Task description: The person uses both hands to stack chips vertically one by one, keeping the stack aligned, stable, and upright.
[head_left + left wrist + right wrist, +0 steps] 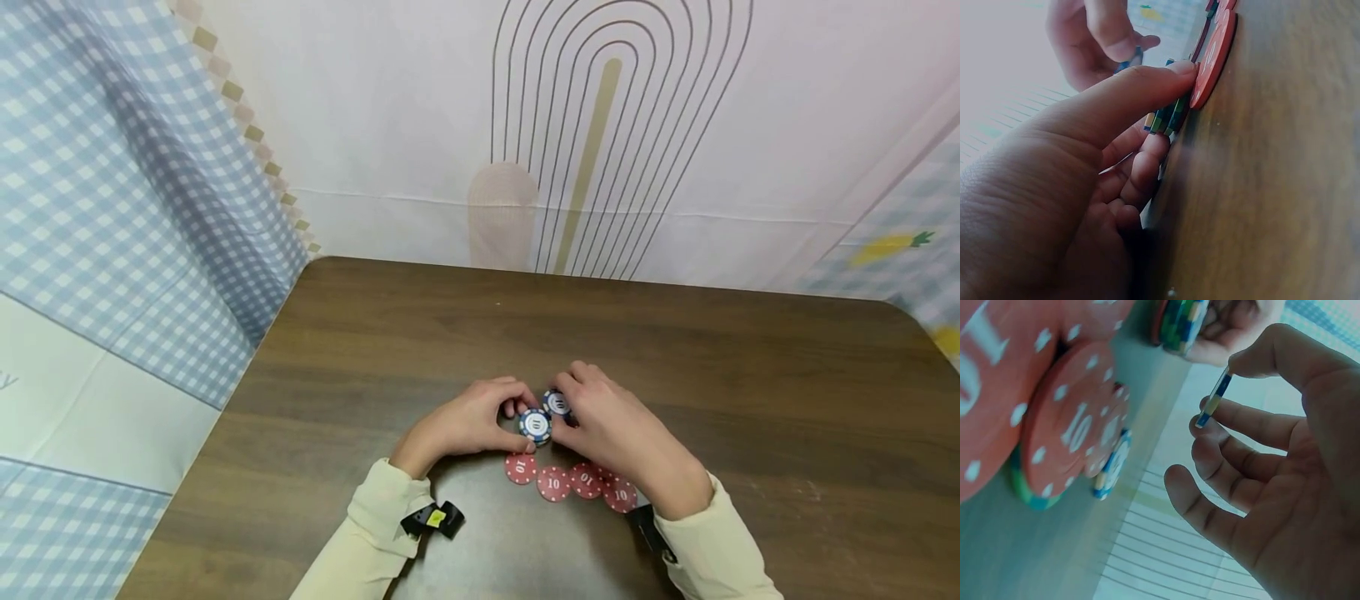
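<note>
My left hand (472,417) grips a short stack of poker chips (536,425) at the table, thumb at its near side and fingers at its far side. Its top chip is blue and white and marked 10; green-edged chips show lower down in the left wrist view. Just beyond the stack, my right hand (611,421) pinches a single blue and white poker chip (557,403). Seen edge-on in the right wrist view, that chip (1215,397) sits between thumb and fingertips, clear of the tabletop. Several red poker chips (553,483), marked 10, lie below both hands.
Under the red chips, the right wrist view shows a green-edged chip (1038,500) and a blue and white chip (1113,465). The brown wooden table (360,333) meets a patterned white cloth (375,150) behind. A blue checked cloth (135,208) hangs on the left.
</note>
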Available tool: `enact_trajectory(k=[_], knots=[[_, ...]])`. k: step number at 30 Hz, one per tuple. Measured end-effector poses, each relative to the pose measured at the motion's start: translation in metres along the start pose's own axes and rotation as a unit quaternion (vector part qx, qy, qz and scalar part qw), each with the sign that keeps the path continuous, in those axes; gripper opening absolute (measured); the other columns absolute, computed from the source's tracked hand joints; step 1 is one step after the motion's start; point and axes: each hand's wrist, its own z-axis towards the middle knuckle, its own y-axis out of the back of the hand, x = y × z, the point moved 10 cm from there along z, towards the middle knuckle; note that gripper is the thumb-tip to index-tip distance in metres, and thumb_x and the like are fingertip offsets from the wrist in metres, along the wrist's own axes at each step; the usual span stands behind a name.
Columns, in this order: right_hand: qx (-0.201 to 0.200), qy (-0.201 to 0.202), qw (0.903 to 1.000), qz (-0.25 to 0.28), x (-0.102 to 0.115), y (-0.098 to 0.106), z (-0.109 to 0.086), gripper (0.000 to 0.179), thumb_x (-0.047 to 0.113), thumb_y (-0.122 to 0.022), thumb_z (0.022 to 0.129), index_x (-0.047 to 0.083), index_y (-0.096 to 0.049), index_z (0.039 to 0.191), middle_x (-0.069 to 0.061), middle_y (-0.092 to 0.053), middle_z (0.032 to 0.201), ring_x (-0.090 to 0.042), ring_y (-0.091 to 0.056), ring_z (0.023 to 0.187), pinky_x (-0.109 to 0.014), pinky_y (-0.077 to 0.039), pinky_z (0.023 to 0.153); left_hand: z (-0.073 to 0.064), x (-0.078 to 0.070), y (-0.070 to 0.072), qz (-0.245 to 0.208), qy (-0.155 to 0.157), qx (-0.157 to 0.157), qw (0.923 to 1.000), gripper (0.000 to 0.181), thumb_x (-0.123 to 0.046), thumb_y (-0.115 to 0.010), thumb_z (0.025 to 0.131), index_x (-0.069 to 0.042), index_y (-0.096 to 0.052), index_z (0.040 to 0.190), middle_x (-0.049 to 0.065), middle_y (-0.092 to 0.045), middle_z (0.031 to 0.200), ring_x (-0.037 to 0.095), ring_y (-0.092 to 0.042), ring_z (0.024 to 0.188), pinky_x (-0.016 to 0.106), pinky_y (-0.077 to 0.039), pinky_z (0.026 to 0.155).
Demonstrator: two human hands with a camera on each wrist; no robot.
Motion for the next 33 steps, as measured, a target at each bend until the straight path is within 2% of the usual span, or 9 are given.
enact_trajectory(k=[6, 15, 23, 33], knots=[[-0.007, 0.02, 0.9997, 0.009, 0.014, 0.001, -0.001, 0.021, 0.016, -0.077, 0.085, 0.006, -0.068, 0.102, -0.001, -0.057, 0.095, -0.014, -0.052, 0.081, -0.032, -0.052, 0.066, 0.003, -0.002, 0.0, 0.006, -0.013, -0.002, 0.9999, 0.032, -0.02, -0.086, 0.083, -0.014, -0.067, 0.108, -0.004, -0.058, 0.096, 0.01, -0.053, 0.089, 0.024, -0.046, 0.081], [-0.01, 0.031, 0.9994, -0.007, 0.023, -0.009, -0.001, 0.02, 0.016, -0.077, 0.084, 0.009, -0.065, 0.098, 0.001, -0.053, 0.088, -0.013, -0.05, 0.074, -0.033, -0.05, 0.065, 0.005, -0.005, -0.002, 0.022, -0.028, -0.006, 0.9993, 0.029, -0.013, -0.081, 0.081, -0.012, -0.065, 0.105, -0.003, -0.056, 0.093, 0.01, -0.052, 0.088, 0.024, -0.044, 0.08], [0.039, 0.008, 0.9988, 0.028, 0.021, -0.022, 0.002, 0.022, 0.013, -0.076, 0.087, 0.005, -0.064, 0.105, -0.001, -0.054, 0.095, -0.013, -0.051, 0.079, -0.031, -0.052, 0.071, 0.003, -0.005, 0.0, 0.02, -0.023, -0.004, 0.9995, 0.028, -0.012, -0.081, 0.081, -0.012, -0.065, 0.103, -0.003, -0.057, 0.095, 0.01, -0.052, 0.088, 0.024, -0.044, 0.081], [0.058, 0.003, 0.9969, 0.054, 0.02, -0.022, 0.002, 0.02, 0.014, -0.074, 0.095, 0.005, -0.064, 0.111, -0.003, -0.057, 0.102, -0.013, -0.055, 0.084, -0.034, -0.055, 0.077, 0.0, -0.004, 0.002, 0.02, -0.021, -0.006, 0.9996, 0.03, -0.016, -0.085, 0.082, -0.012, -0.067, 0.106, -0.005, -0.057, 0.095, 0.009, -0.053, 0.089, 0.023, -0.045, 0.082]])
